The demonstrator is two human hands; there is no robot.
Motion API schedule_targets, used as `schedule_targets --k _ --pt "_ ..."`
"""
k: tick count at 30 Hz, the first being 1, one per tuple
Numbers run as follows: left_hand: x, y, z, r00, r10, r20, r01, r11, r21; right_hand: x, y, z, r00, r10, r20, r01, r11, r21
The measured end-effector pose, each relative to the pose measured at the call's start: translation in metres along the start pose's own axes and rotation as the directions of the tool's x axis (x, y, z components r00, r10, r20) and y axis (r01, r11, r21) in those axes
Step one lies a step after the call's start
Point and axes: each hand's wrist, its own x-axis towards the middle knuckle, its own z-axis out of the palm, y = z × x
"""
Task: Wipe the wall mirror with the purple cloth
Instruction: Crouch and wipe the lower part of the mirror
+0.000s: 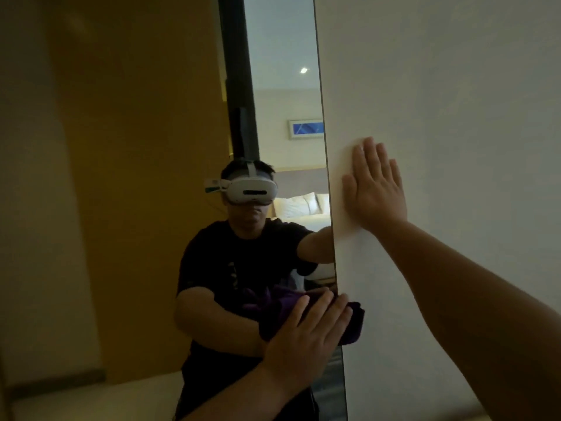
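Observation:
The tall wall mirror fills the left and middle of the head view, and its right edge runs down beside a white wall. A dark purple cloth lies against the mirror's right edge, low down, and overlaps the wall a little. My left hand presses flat on the cloth with the fingers spread. My right hand rests flat and bare on the white wall higher up, just right of the mirror's edge. The mirror reflects a person in a dark shirt and a white headset.
The white wall takes up the whole right side. In the mirror I see a reflected bed with white pillows, a framed blue picture, a ceiling light, a dark door frame and a yellowish wall.

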Motion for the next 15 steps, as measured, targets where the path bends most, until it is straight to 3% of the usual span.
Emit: schedule_targets --k 7,10,13,15 --pt "-0.017 -0.015 -0.022 0.990 -0.078 -0.116 0.062 0.988 -0.140 -0.002 -0.010 -0.029 0.990 0.023 0.136 -0.018 0.999 -0.040" --pt "-0.048 -0.041 -0.037 0.975 -0.170 -0.143 0.146 0.976 -0.164 -0.001 -0.020 -0.040 0.979 0.081 0.190 -0.090 0.995 0.042" --pt "-0.082 -0.077 -0.056 0.959 -0.263 -0.110 0.247 0.959 -0.135 -0.028 -0.047 -0.043 0.989 0.127 0.081 -0.142 0.967 0.213" --pt "-0.105 -0.101 -0.067 0.941 -0.320 -0.113 0.310 0.946 -0.095 -0.062 -0.081 -0.035 0.994 0.107 -0.024 -0.095 0.951 0.295"
